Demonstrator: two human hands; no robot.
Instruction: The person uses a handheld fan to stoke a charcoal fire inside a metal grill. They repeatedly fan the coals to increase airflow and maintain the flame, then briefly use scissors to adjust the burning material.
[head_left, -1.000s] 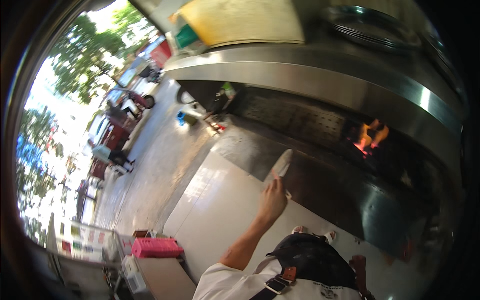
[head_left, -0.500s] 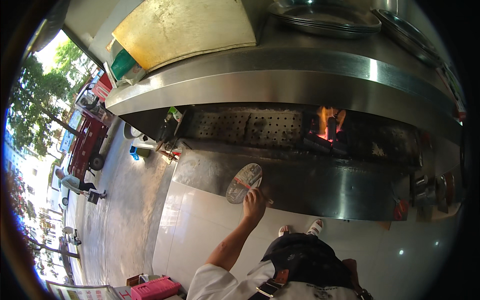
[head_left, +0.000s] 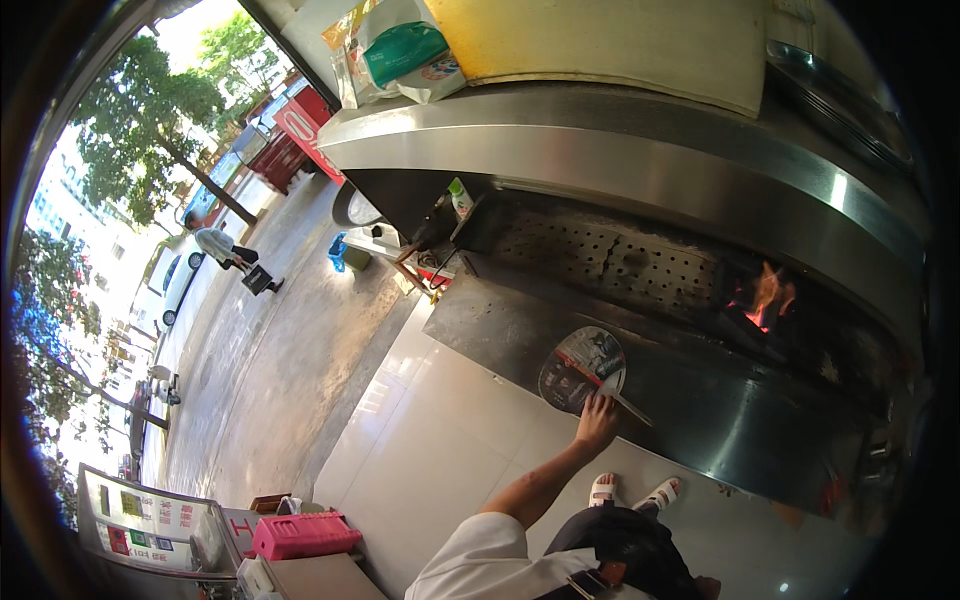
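My left hand (head_left: 598,420) is closed on a round hand fan (head_left: 578,362) with a printed face, gripping it where the pale handle joins the disc. The handle's end sticks out to the right of my fingers. The fan is over the front steel ledge (head_left: 680,385) of a long charcoal grill, left of the fire. In the trough, orange flames (head_left: 768,292) rise from glowing charcoal at the right of a perforated plate (head_left: 600,250). My right hand does not show.
A steel hood (head_left: 600,150) overhangs the trough's far side. A bottle with a green cap (head_left: 460,198) stands at the grill's left end. At the lower left are a pink plastic basket (head_left: 305,535) and a sign board (head_left: 150,520). A person (head_left: 225,250) carrying a dark bag walks on the pavement outside.
My view has swung left, so the grill and fire sit further right and more of the street shows. The fan's face has tilted; my left hand keeps hold of it.
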